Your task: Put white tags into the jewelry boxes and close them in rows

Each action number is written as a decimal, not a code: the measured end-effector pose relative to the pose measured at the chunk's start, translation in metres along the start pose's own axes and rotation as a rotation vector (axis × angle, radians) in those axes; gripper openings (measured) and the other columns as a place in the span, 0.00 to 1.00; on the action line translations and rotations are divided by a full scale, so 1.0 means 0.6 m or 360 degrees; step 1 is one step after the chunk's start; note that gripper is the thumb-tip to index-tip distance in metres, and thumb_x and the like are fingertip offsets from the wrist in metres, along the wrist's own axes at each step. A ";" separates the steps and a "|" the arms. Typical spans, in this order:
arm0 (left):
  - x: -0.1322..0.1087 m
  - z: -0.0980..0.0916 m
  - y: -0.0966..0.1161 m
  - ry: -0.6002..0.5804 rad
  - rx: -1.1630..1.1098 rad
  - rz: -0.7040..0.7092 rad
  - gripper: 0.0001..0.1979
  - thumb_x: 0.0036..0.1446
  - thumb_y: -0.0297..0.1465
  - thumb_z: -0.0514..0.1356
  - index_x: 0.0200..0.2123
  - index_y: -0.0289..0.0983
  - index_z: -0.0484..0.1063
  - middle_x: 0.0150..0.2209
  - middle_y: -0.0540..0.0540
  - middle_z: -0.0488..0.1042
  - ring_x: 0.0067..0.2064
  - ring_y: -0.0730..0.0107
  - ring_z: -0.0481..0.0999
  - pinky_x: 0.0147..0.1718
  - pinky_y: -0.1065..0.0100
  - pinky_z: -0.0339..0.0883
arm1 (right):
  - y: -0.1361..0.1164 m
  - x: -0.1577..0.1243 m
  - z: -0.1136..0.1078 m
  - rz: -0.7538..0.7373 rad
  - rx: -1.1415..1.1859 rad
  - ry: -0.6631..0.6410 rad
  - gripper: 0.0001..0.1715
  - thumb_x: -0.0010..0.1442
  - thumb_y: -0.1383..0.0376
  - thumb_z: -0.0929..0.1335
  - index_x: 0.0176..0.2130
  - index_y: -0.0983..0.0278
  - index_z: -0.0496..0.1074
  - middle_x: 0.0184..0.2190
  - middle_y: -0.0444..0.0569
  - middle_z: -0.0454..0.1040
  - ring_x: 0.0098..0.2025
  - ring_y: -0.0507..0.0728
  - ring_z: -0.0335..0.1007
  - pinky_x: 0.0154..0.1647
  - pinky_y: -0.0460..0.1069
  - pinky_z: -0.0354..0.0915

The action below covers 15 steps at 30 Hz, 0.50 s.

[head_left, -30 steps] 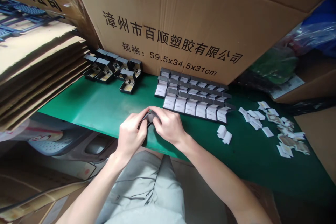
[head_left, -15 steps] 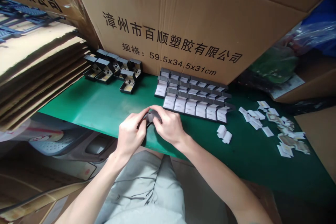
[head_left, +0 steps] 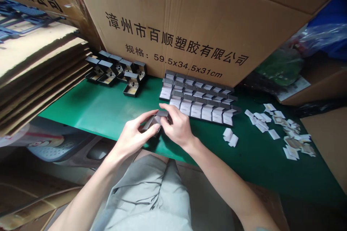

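Note:
Between my two hands is a small black jewelry box [head_left: 155, 120], partly covered by my fingers, just above the front edge of the green tabletop [head_left: 108, 110]. My left hand [head_left: 135, 133] grips its left side, thumb across the front. My right hand [head_left: 176, 124] holds the right side, fingers curled over the lid. Behind them stand rows of open black boxes with white inserts [head_left: 196, 110]. Farther left is a group of open black boxes without white inserts [head_left: 131, 88]. Two white insert pieces [head_left: 230, 137] lie right of my right hand.
A large printed cardboard carton [head_left: 173, 18] walls off the back of the table. Stacked cardboard sheets [head_left: 40, 68] rise at the left. More white insert pieces [head_left: 262, 121] are scattered at the right, near a plastic bag [head_left: 282, 68].
The box has tilted and shows more of its inside between my hands. My left fingers have spread along its side, and my right fingers have shifted over the lid.

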<state>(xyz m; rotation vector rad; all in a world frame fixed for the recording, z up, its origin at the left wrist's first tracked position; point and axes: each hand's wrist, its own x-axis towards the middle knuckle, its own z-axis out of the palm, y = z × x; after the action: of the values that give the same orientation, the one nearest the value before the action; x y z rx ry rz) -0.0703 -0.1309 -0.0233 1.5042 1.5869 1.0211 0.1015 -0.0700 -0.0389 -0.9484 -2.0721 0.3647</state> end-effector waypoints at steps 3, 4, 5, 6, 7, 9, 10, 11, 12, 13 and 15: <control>0.005 -0.007 -0.007 -0.0118 -0.0146 -0.0007 0.32 0.56 0.47 0.68 0.60 0.40 0.73 0.55 0.42 0.80 0.50 0.55 0.81 0.44 0.65 0.78 | 0.000 0.004 -0.003 -0.0028 0.0051 0.0057 0.21 0.66 0.69 0.62 0.56 0.61 0.71 0.51 0.51 0.79 0.52 0.56 0.78 0.54 0.50 0.75; 0.007 -0.008 -0.009 -0.0135 -0.0201 -0.0006 0.32 0.54 0.46 0.69 0.59 0.40 0.73 0.54 0.42 0.80 0.51 0.54 0.80 0.45 0.63 0.78 | -0.002 0.005 -0.007 -0.0049 0.0077 0.0076 0.20 0.67 0.69 0.63 0.57 0.62 0.70 0.51 0.51 0.79 0.51 0.55 0.78 0.54 0.50 0.75; 0.009 -0.008 -0.012 -0.0154 -0.0262 -0.0007 0.31 0.53 0.46 0.70 0.57 0.40 0.73 0.53 0.42 0.80 0.52 0.53 0.80 0.46 0.62 0.77 | -0.005 0.005 -0.014 -0.0076 0.0098 0.0097 0.21 0.67 0.68 0.64 0.58 0.62 0.70 0.52 0.52 0.78 0.52 0.55 0.77 0.54 0.50 0.76; 0.011 -0.008 -0.015 -0.0167 -0.0328 -0.0011 0.30 0.52 0.45 0.71 0.56 0.39 0.73 0.52 0.41 0.80 0.52 0.52 0.80 0.47 0.60 0.77 | -0.009 0.004 -0.025 -0.0099 0.0109 0.0116 0.22 0.67 0.67 0.65 0.59 0.62 0.69 0.54 0.53 0.77 0.53 0.56 0.77 0.54 0.50 0.76; 0.013 -0.008 -0.018 -0.0171 -0.0398 -0.0019 0.30 0.50 0.45 0.72 0.54 0.39 0.73 0.51 0.40 0.81 0.51 0.52 0.80 0.47 0.59 0.77 | -0.012 0.000 -0.039 -0.0120 0.0102 0.0137 0.24 0.67 0.66 0.66 0.61 0.62 0.68 0.57 0.55 0.75 0.55 0.57 0.76 0.54 0.51 0.76; 0.015 -0.008 -0.023 -0.0167 -0.0545 -0.0035 0.31 0.47 0.42 0.73 0.52 0.38 0.72 0.50 0.39 0.80 0.51 0.52 0.80 0.47 0.58 0.77 | -0.012 -0.016 -0.079 -0.0096 0.0010 0.0219 0.26 0.66 0.65 0.67 0.62 0.61 0.67 0.60 0.56 0.73 0.58 0.60 0.74 0.52 0.53 0.77; 0.016 -0.008 -0.025 -0.0163 -0.0619 -0.0042 0.32 0.46 0.40 0.74 0.52 0.37 0.71 0.50 0.39 0.80 0.51 0.52 0.80 0.47 0.58 0.77 | -0.007 -0.029 -0.103 -0.0052 -0.0078 0.0312 0.25 0.66 0.64 0.67 0.61 0.60 0.68 0.59 0.56 0.74 0.57 0.60 0.75 0.50 0.54 0.78; 0.015 -0.008 -0.027 -0.0165 -0.0690 -0.0055 0.33 0.45 0.39 0.74 0.53 0.37 0.70 0.49 0.39 0.80 0.51 0.53 0.80 0.46 0.59 0.77 | 0.002 -0.045 -0.130 0.0034 -0.0201 0.0394 0.22 0.66 0.63 0.67 0.58 0.60 0.71 0.57 0.56 0.76 0.55 0.61 0.76 0.50 0.56 0.78; 0.014 -0.009 -0.028 -0.0170 -0.0757 -0.0073 0.33 0.44 0.37 0.74 0.53 0.37 0.69 0.49 0.39 0.80 0.50 0.54 0.80 0.45 0.60 0.77 | 0.014 -0.063 -0.159 0.0167 -0.0336 0.0478 0.18 0.67 0.62 0.67 0.55 0.60 0.74 0.53 0.56 0.78 0.51 0.61 0.78 0.50 0.57 0.77; 0.014 -0.009 -0.028 -0.0179 -0.0820 -0.0094 0.34 0.43 0.36 0.74 0.53 0.38 0.68 0.48 0.39 0.80 0.49 0.55 0.80 0.43 0.61 0.77 | 0.030 -0.084 -0.187 0.0339 -0.0453 0.0601 0.17 0.67 0.60 0.66 0.53 0.61 0.75 0.49 0.56 0.80 0.48 0.61 0.79 0.49 0.57 0.77; 0.012 -0.010 -0.028 -0.0181 -0.0923 -0.0129 0.34 0.42 0.34 0.73 0.53 0.38 0.68 0.47 0.40 0.80 0.46 0.56 0.81 0.41 0.62 0.77 | 0.066 -0.129 -0.237 0.0655 -0.0665 0.0803 0.19 0.68 0.55 0.66 0.50 0.64 0.77 0.45 0.57 0.81 0.45 0.61 0.80 0.43 0.56 0.78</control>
<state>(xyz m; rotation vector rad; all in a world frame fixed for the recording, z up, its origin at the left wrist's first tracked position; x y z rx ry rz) -0.0834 -0.1240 -0.0357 1.0680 1.1276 1.1954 0.2613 -0.1096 -0.0136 -1.5448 -1.5054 -0.1093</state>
